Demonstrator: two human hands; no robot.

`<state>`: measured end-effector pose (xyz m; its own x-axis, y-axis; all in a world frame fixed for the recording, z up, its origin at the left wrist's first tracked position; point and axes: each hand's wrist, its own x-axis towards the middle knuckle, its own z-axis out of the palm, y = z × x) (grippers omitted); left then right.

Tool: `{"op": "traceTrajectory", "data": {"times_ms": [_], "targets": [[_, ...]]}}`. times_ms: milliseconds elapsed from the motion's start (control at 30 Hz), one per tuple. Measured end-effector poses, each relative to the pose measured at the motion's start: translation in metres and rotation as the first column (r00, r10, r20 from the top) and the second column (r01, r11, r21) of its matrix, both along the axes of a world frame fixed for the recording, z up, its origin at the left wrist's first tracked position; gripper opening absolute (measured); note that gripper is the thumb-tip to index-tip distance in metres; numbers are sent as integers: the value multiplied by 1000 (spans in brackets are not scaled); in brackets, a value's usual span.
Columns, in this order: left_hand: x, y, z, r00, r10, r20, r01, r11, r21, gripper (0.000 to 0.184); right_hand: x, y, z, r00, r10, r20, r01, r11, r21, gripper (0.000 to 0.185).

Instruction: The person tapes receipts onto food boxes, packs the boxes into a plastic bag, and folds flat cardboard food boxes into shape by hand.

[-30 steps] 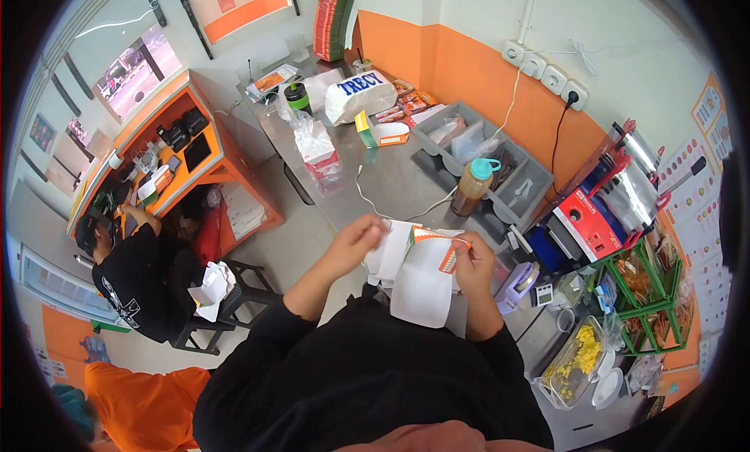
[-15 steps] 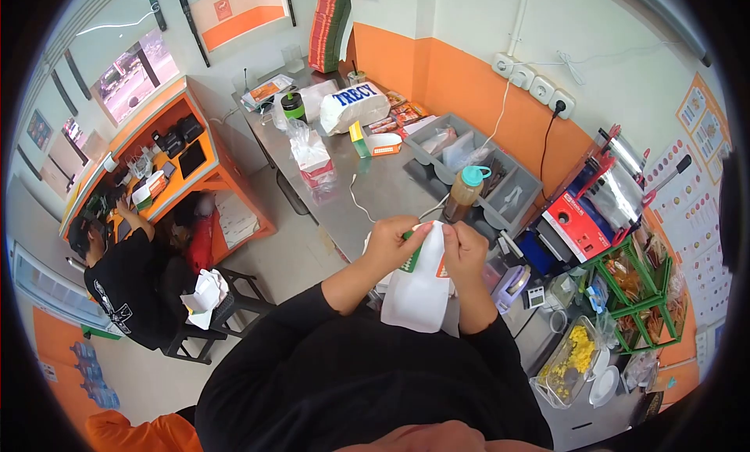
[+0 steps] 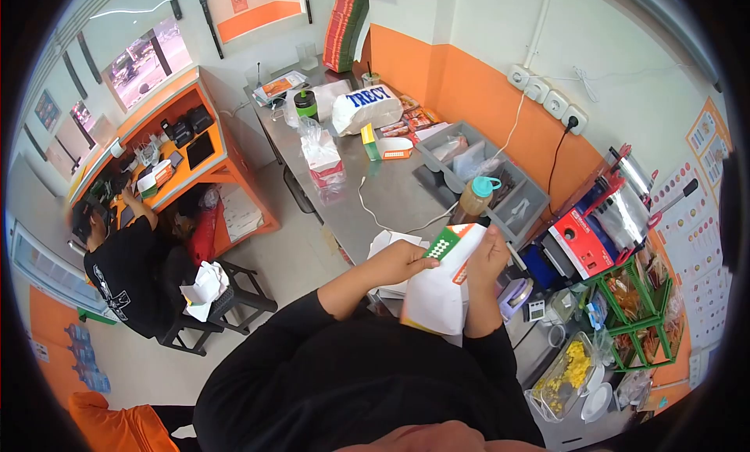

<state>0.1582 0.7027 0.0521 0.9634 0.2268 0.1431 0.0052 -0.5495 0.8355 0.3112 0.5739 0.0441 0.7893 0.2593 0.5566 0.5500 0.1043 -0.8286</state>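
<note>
Between my two hands is a white paper food box (image 3: 437, 294) with green and orange printed bands, partly folded and tilted in front of my body. My left hand (image 3: 400, 263) pinches its left edge beside the green band. At the upper right corner, my right hand (image 3: 489, 253) grips the box near the orange print. Under and behind my left hand, white cardboard blanks (image 3: 384, 243) lie on the table. A bottle with a turquoise lid (image 3: 476, 198) stands just beyond my right hand.
The steel table (image 3: 367, 206) also holds a grey divided tray (image 3: 519, 194), a tissue pack (image 3: 322, 159) and a folded printed carton (image 3: 387, 146). To the right are a red sealing machine (image 3: 580, 237), green baskets (image 3: 637, 311) and a tub of yellow food (image 3: 564, 374). A person (image 3: 129, 276) sits left.
The box has turned from its plain white side to show its green and orange bands. My hands have moved apart, the left one lower, the right one outward.
</note>
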Motion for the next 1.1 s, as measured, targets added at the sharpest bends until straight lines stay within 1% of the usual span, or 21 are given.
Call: {"op": "traceTrajectory", "data": {"times_ms": [67,100,167,200,233,300,333,367,433,500,533,567,633,700,800,867,900,967,1000,1033,1100], "targets": [[-3,4,-2,994,50,-100,-52,998,-17,35,7,4,-20,978,157,-140,-158,987,11,33],[-3,9,-12,994,42,-105,-45,999,-21,35,4,5,-17,978,150,-145,-150,989,7,33],[0,24,-40,972,210,-106,-232,929,-289,36,-6,15,-4,827,484,-287,-466,875,132,23],[1,28,-43,971,236,-28,-224,874,-432,38,3,11,-21,677,618,-399,-643,761,89,16],[0,30,-49,971,235,-28,-225,876,-427,38,7,6,-31,677,620,-397,-642,761,93,16],[1,38,-58,967,213,-143,-256,790,-557,41,12,3,-46,659,594,-461,-739,624,-252,19],[0,40,-50,966,147,-213,-230,865,-446,42,16,1,-59,715,528,-459,-691,636,-343,20],[1,48,-57,966,159,-204,-235,867,-439,42,18,0,-70,767,463,-444,-636,640,-431,21],[12,76,-86,992,-46,-116,-32,807,-590,42,18,-5,-82,833,411,-371,-548,708,-445,20],[37,124,-112,998,-40,-41,4,770,-637,38,23,-15,-99,852,304,-426,-508,674,-537,18],[51,153,-113,988,153,-10,-148,932,-332,35,22,-20,-103,840,277,-466,-511,690,-512,18],[67,184,-115,942,324,86,-325,946,-1,34,22,-24,-109,828,249,-503,-510,706,-491,18],[101,260,-142,869,412,273,-494,755,431,41,21,-32,-125,705,201,-680,-556,753,-353,23],[134,321,-145,878,463,123,-444,690,572,48,19,-40,-143,620,177,-765,-565,777,-279,28],[164,359,-136,843,536,53,-492,726,481,51,9,-37,-133,458,201,-866,-589,798,-127,32],[168,368,-126,794,607,21,-417,519,746,45,6,-32,-130,429,212,-878,-595,798,-98,31],[172,375,-127,802,597,17,-410,531,742,45,4,-33,-129,380,239,-893,-608,793,-46,31],[174,386,-132,765,580,-281,-297,704,646,35,6,-35,-133,349,237,-907,-618,785,-32,33],[167,381,-135,795,580,-176,-369,694,618,25,5,-33,-130,357,244,-902,-621,783,-34,33],[164,373,-137,798,574,-185,-356,696,623,25,4,-33,-130,363,252,-897,-626,779,-34,33],[152,350,-134,772,615,161,-633,719,288,20,7,-37,-140,350,262,-899,-613,790,-9,33]]}}
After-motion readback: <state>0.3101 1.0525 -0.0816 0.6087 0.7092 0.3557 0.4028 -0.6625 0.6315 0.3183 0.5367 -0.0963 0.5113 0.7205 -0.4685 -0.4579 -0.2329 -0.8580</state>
